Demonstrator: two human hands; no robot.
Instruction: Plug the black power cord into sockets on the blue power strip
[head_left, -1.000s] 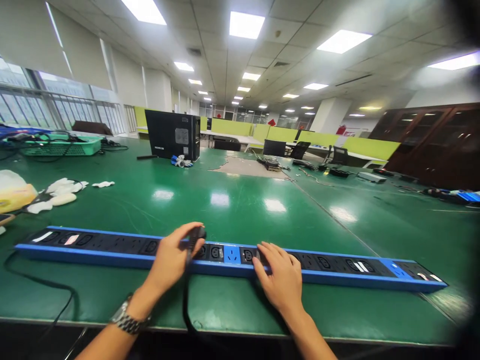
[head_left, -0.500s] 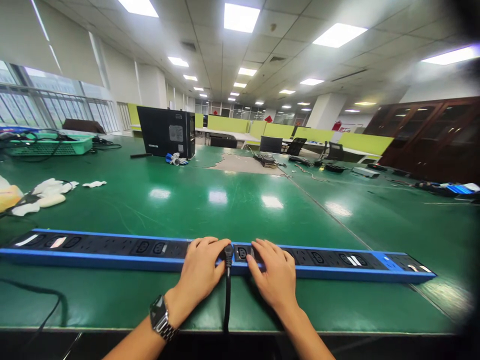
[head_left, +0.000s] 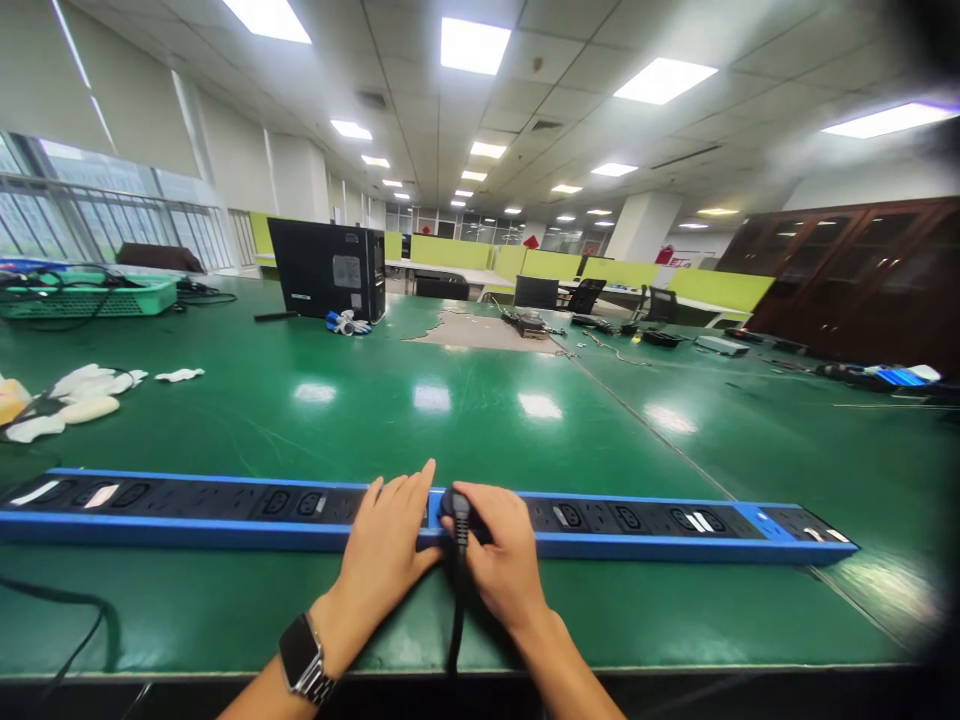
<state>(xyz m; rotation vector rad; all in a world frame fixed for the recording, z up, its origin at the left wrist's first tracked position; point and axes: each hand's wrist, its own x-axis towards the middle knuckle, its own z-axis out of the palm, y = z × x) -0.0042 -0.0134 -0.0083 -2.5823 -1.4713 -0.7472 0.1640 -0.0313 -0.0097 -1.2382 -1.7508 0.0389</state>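
A long blue-edged black power strip (head_left: 300,530) with rows of sockets lies across the green table in front of me. At its middle, my right hand (head_left: 499,550) has its thumb and fingers closed around a black plug (head_left: 459,510), whose cord (head_left: 456,630) runs down over the table's near edge. My left hand (head_left: 386,545) rests across the strip just left of the plug. Its fingers are stretched out, with the thumb spread apart near the strip's front side; a watch (head_left: 302,655) is on that wrist. How deep the plug sits in the strip is hidden.
Beyond the strip stand a black computer tower (head_left: 322,268) and bunched gloves (head_left: 347,323). A green basket of cables (head_left: 97,298) and white scraps (head_left: 82,395) are at left. Electronic parts (head_left: 529,325) lie farther back. A loose black cable (head_left: 60,597) lies at front left.
My right hand has moved left from the neighbouring socket and closed on the plug. My left hand has drawn away from the plug, its index finger now raised.
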